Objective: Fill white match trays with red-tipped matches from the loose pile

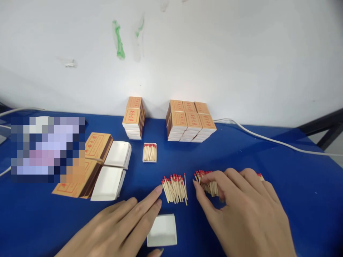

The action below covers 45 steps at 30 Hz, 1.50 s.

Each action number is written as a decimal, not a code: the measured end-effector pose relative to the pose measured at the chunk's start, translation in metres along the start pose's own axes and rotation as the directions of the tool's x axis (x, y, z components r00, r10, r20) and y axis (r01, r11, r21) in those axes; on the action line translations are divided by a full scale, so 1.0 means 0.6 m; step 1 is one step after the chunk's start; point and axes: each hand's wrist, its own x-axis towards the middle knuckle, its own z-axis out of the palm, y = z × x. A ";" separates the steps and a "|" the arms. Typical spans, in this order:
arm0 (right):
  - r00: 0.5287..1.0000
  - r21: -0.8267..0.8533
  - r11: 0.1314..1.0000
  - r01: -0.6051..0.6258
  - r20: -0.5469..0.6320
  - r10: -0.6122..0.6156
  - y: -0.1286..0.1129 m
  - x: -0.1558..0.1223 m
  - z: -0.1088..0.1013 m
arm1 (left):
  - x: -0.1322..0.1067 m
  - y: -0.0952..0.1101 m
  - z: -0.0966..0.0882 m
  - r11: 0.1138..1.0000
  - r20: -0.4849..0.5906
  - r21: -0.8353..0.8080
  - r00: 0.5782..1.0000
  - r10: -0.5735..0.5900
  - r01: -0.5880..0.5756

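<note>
Between my hands lies a loose pile of red-tipped matches [174, 188] on the blue table. My left hand [120, 223] rests flat with fingers stretched out, a fingertip touching the pile's left edge. Part of an empty white matchbox tray [163, 231] shows from under that hand. Over a second heap of matches [213, 188], my right hand [246, 210] has thumb and forefinger closed around a match; its palm and fingers hide much of the heap. A small tray filled with matches [149, 152] sits further back.
Stacked matchboxes [187, 121] stand by the wall, with a smaller stack [133, 119] to their left. White empty trays [108, 184] and flat orange box sleeves [80, 176] lie at left, near a pixelated object [50, 146]. A white cable [262, 142] runs along the back right.
</note>
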 end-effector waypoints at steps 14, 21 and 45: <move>1.000 0.058 0.998 -0.022 -0.004 0.022 -0.003 0.000 0.004 | 0.030 -0.004 -0.018 0.999 -0.005 0.015 0.999 0.037 -0.037; 1.000 0.015 1.000 -0.002 0.007 0.002 -0.004 -0.002 0.001 | 0.034 -0.006 -0.020 0.999 0.016 0.013 0.999 0.041 -0.041; 1.000 0.155 0.987 -0.031 0.005 0.030 -0.008 0.000 0.003 | 0.031 -0.003 -0.018 0.999 0.029 0.007 0.999 0.044 -0.044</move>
